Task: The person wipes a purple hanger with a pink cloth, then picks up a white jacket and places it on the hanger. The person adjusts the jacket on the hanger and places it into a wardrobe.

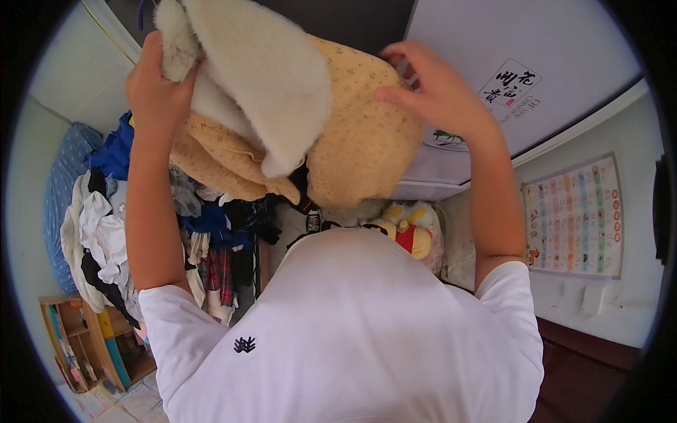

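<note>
A fleece-lined garment [363,116] hangs in front of me, tan with small dark motifs outside and fluffy cream lining [264,74] folded outward. My left hand [159,88] is closed on its upper left part, beside a bunched greyish fluffy piece [176,42]. At the garment's upper right edge is my right hand [430,88], thumb and fingers apart, with the thumb against the tan cloth. Some of its fingertips are hard to make out. The lower tan folds droop toward my chest.
Piled clothes [106,225] lie at the left beside a blue patterned cushion-like thing [67,204]. Below them stands a wooden shelf [106,345]. A white panel with printed characters [564,63] rises at the right, near a wall chart [575,218]. A bagged plush toy [416,233] sits beyond my chest.
</note>
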Tool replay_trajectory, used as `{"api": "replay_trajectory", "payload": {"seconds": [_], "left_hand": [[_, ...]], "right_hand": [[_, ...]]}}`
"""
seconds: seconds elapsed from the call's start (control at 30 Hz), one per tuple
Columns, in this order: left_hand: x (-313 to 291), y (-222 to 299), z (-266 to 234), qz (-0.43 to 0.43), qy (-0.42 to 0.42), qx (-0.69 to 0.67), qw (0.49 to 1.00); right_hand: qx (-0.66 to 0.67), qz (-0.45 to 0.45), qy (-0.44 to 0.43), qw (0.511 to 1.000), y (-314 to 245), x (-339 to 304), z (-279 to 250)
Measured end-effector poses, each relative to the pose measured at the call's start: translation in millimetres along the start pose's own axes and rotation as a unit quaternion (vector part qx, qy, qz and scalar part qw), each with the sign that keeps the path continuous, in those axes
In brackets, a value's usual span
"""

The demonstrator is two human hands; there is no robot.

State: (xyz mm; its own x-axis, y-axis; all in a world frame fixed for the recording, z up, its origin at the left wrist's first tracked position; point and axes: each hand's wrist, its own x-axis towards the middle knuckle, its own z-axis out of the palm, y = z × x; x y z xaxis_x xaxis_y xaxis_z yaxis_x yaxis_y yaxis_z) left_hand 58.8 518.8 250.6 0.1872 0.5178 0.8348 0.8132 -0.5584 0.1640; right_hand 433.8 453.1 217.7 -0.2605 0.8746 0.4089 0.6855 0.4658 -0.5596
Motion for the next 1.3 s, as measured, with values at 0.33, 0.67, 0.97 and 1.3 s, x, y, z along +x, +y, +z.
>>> {"api": "replay_trajectory", "payload": {"seconds": [0.33,0.67,0.97,1.3], "left_hand": [[-5.4,-7.5,7.9,0.205,-0.060,0.026,0.977],[-8.1,26.4,56.7,0.291,-0.096,-0.026,0.952],[10.3,36.0,39.9,0.074,-0.003,-0.100,0.992],[7.1,48.4,25.6,0.105,0.056,0.043,0.992]], "right_hand": [[-0.117,-0.085,-0.010,0.989,26.0,15.4,17.6],[-0.142,-0.082,0.106,0.981,-76.1,63.2,-6.6],[-0.077,-0.032,-0.027,0.996,-27.8,25.6,-3.6],[0.027,0.049,0.042,0.998,2.7,39.5,30.6]]}}
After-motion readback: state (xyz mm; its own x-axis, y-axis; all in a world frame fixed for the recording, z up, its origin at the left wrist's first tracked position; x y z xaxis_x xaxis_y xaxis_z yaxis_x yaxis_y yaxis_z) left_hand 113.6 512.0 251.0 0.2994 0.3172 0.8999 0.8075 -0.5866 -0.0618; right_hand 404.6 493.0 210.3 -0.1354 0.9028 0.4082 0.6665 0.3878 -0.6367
